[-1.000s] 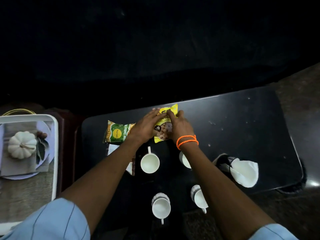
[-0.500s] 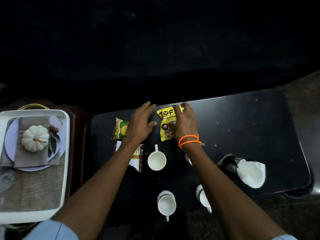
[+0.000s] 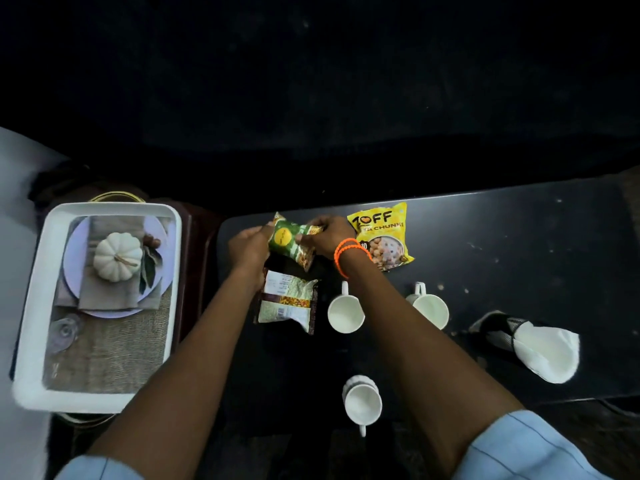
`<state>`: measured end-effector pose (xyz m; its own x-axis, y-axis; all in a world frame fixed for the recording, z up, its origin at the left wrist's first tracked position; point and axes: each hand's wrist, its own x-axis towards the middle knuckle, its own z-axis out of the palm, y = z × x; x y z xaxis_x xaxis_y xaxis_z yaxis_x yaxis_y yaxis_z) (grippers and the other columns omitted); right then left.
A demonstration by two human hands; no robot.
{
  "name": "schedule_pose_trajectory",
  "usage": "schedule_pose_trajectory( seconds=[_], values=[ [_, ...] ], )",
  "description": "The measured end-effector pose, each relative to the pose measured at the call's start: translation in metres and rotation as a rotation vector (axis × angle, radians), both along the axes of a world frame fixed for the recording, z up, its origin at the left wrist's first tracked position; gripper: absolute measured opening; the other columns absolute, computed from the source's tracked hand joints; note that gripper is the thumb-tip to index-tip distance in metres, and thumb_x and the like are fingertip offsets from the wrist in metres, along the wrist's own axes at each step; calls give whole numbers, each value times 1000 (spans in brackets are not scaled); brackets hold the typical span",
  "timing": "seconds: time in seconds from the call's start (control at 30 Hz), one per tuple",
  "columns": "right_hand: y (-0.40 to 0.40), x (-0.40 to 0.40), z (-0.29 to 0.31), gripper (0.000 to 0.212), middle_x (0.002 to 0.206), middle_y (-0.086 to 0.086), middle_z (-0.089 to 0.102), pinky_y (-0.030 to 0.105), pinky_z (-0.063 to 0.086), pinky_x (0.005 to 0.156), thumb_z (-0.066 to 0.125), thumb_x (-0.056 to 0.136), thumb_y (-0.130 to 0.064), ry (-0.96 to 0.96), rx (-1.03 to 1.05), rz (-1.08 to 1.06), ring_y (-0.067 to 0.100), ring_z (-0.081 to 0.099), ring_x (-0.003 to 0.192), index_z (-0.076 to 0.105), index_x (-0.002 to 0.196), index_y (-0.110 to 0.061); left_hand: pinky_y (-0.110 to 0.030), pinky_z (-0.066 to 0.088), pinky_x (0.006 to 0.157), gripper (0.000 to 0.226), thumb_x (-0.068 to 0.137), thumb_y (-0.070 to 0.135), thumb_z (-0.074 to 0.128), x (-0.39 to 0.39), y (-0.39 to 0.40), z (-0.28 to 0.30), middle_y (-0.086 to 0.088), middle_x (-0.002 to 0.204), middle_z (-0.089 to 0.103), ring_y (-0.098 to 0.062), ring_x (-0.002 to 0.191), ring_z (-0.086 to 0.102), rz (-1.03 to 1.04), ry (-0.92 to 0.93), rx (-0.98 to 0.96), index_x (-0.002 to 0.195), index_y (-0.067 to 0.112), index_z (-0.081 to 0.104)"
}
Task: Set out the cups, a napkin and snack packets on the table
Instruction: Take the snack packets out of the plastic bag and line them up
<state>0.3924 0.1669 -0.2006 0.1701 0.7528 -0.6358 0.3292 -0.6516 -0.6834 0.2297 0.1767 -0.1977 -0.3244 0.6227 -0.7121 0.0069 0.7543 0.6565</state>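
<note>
Both hands, left and right, grip the green packet, hiding its ends.

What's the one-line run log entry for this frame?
phase: placing packets | left hand + right hand: both grip green packet | yellow packet: on table, released | cups, napkin: out

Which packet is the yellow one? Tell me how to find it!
On the black table, look at the far edge, just beyond the two upper white cups. The yellow packet lies flat there, untouched, right of the hands; it alone is bright yellow with big dark letters.
</note>
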Motion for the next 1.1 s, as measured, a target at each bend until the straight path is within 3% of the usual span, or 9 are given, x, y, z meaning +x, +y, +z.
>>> schedule_pose_trajectory(
  seconds=[0.13,0.23,0.4,0.57,0.63,0.7,0.73,0.9,1.1],
  values=[
    [0,36,16,41,102,16,77,56,60,86,94,67,-14,171,44,-278,39,74,98,72,100,-9,-29,60,91,42,87,12,81,36,25,23,-13,117,74,-23,105,72,-125,1,140,127,6,68],
    [-14,85,28,29,94,9,77,54,61,86,92,69,-13,181,94,-424,33,76,93,71,89,-17,-16,56,86,50,84,15,85,84,27,40,-7,123,73,-13,106,69,-397,12,288,131,10,68],
    [-50,163,38,20,82,11,69,52,58,83,79,83,-2,261,152,-707,33,66,84,64,83,-15,-36,38,121,71,79,31,89,173,14,43,-9,156,52,-21,145,47,-974,182,524,144,25,63],
    [-73,212,25,21,93,23,67,51,61,83,75,86,3,207,107,-846,36,66,89,59,83,-10,-45,32,126,86,78,17,90,238,4,31,-12,164,43,-27,154,36,-1287,166,502,154,20,51],
    [-82,223,16,20,99,26,67,44,60,88,76,86,0,139,75,-824,36,68,89,59,93,-6,-41,26,128,87,78,18,90,250,1,27,-13,164,42,-27,155,35,-1391,211,493,155,19,49],
    [-92,234,9,30,97,16,65,19,53,68,82,83,-8,-73,31,-688,27,65,79,60,102,-6,-35,24,128,88,78,19,90,257,-3,21,-12,164,42,-26,155,35,-1494,252,482,156,16,48],
    [-97,239,8,37,99,12,63,17,46,66,85,80,-12,-202,29,-595,23,61,79,61,108,-6,-33,24,128,89,78,18,90,260,-6,18,-11,164,43,-25,155,36,-1524,253,486,156,14,47],
    [-108,252,15,72,134,13,54,23,40,97,89,73,-12,-419,196,-242,20,54,110,59,138,-18,-32,24,129,91,78,16,89,269,-21,11,-12,164,44,-24,156,34,-1485,255,505,157,14,45],
    [-99,253,18,70,139,15,58,37,46,107,86,72,-2,-463,149,-62,34,57,125,64,136,-18,-35,24,129,89,81,21,87,285,-30,6,-14,166,41,-27,157,32,-1468,296,531,158,18,43]
  ],
)
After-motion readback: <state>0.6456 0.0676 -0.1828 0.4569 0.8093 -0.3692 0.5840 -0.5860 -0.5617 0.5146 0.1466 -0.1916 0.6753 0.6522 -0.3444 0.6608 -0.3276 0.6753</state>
